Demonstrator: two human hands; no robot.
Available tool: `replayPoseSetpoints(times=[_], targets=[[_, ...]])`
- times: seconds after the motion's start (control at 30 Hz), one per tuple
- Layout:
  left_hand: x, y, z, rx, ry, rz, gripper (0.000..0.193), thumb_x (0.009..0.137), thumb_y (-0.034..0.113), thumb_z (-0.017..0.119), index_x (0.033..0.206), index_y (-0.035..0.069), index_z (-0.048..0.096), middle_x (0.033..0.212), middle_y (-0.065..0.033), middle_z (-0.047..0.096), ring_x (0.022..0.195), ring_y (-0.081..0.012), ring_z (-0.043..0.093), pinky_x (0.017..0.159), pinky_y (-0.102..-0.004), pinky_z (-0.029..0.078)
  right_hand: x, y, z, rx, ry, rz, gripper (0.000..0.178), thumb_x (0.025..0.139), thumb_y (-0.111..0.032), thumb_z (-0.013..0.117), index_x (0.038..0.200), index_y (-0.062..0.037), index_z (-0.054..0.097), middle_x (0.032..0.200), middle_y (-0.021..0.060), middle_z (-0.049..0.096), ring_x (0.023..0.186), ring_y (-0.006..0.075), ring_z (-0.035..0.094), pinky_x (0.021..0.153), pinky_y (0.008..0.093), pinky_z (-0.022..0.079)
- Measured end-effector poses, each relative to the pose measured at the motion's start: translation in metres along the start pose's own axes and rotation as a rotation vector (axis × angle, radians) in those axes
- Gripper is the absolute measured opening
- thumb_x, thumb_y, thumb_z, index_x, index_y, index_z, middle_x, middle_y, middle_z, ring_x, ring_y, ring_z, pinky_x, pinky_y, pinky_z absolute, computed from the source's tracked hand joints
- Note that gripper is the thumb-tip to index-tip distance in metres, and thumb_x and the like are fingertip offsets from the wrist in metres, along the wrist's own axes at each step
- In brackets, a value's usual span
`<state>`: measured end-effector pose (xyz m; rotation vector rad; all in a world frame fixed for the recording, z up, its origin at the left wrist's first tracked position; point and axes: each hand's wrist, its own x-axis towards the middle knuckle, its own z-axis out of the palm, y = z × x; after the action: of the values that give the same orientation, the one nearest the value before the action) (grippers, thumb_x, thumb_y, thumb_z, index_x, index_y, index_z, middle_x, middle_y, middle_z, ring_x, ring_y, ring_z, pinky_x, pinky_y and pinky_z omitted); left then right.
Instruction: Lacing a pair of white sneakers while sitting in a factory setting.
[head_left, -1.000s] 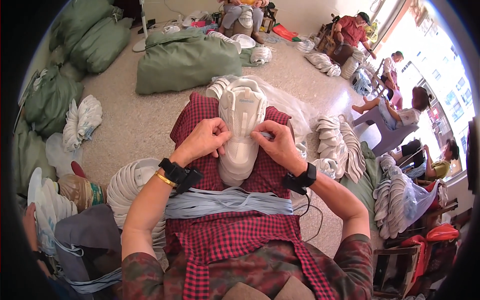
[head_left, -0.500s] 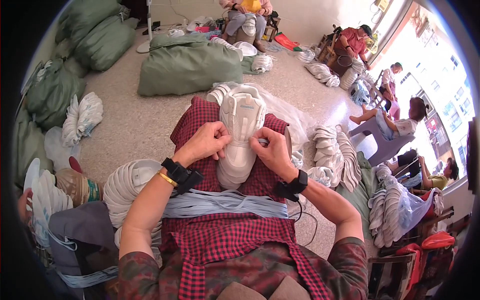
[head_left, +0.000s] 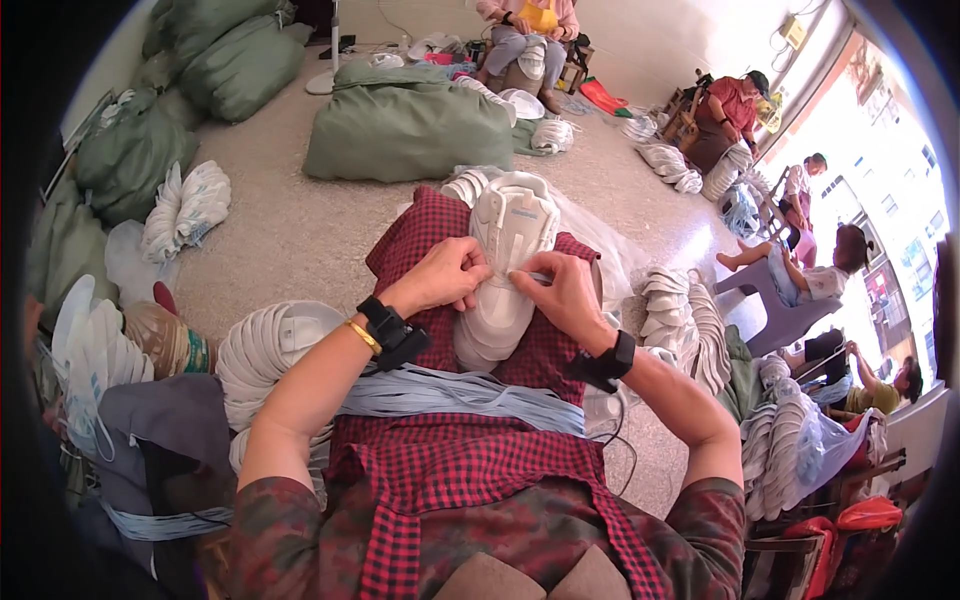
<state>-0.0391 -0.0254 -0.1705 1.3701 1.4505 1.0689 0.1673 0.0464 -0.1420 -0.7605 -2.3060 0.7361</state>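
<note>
A white shoe upper (head_left: 507,262) lies lengthwise on a red checked cloth (head_left: 460,450) over my lap. My left hand (head_left: 445,275) pinches its left edge near the middle. My right hand (head_left: 556,290) grips the right edge, fingers curled onto the shoe. Both wrists wear black bands, and the left also has a gold bangle. A bundle of pale blue straps (head_left: 450,392) crosses my lap just below the shoe.
Stacks of white shoe parts (head_left: 268,355) sit at my left, more stacks (head_left: 690,325) at my right. Green sacks (head_left: 410,125) lie on the floor ahead and along the left wall. Several people sit working at the back and right.
Both hands stay on the white shoe upper with small finger shifts. The view has tilted slightly, and the shoe sits a bit further right in the picture.
</note>
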Motion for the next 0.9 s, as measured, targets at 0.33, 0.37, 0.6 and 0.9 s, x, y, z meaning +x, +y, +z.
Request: replayPoseSetpoints(times=[0.33, 0.37, 0.6, 0.9], targets=[[-0.002, -0.003, 0.002, -0.027, 0.042, 0.079, 0.013, 0.091, 0.009, 0.062, 0.089, -0.003, 0.057, 0.069, -0.0087, 0.063, 0.053, -0.0153, 0.065, 0.043, -0.0295, 0.053, -0.002, 0.000, 0.006, -0.058, 0.055, -0.106, 0.019, 0.083, -0.013, 0.069, 0.085, 0.0061, 0.070, 0.078, 0.0205, 0.069, 0.071, 0.0300, 0.070, 0.065, 0.0368, 0.053], [-0.008, -0.002, 0.004, -0.032, 0.067, 0.109, 0.013, 0.092, 0.010, 0.063, 0.091, -0.001, 0.056, 0.069, -0.0069, 0.062, 0.055, -0.0130, 0.063, 0.045, -0.0280, 0.053, -0.005, 0.000, 0.006, -0.077, 0.051, -0.132, 0.019, 0.083, -0.013, 0.069, 0.084, 0.0057, 0.070, 0.078, 0.0203, 0.069, 0.071, 0.0297, 0.070, 0.065, 0.0368, 0.052], [-0.012, 0.005, 0.012, 0.334, 0.193, 0.405, 0.019, 0.081, 0.010, 0.074, 0.094, 0.001, 0.064, 0.070, -0.0068, 0.061, 0.060, -0.0143, 0.058, 0.057, -0.0316, 0.048, -0.006, -0.002, 0.011, -0.054, 0.024, -0.134, 0.016, 0.079, -0.014, 0.066, 0.080, 0.0013, 0.069, 0.080, 0.0188, 0.069, 0.075, 0.0371, 0.068, 0.066, 0.0428, 0.053], [0.001, -0.006, -0.049, 0.576, 0.036, 0.393, 0.015, 0.088, 0.017, 0.061, 0.084, 0.002, 0.062, 0.077, -0.0134, 0.062, 0.071, -0.0291, 0.062, 0.062, -0.0427, 0.049, -0.013, 0.015, -0.004, -0.060, 0.010, -0.027, 0.019, 0.084, -0.022, 0.067, 0.084, -0.0033, 0.072, 0.079, 0.0184, 0.070, 0.075, 0.0360, 0.070, 0.069, 0.0441, 0.055]])
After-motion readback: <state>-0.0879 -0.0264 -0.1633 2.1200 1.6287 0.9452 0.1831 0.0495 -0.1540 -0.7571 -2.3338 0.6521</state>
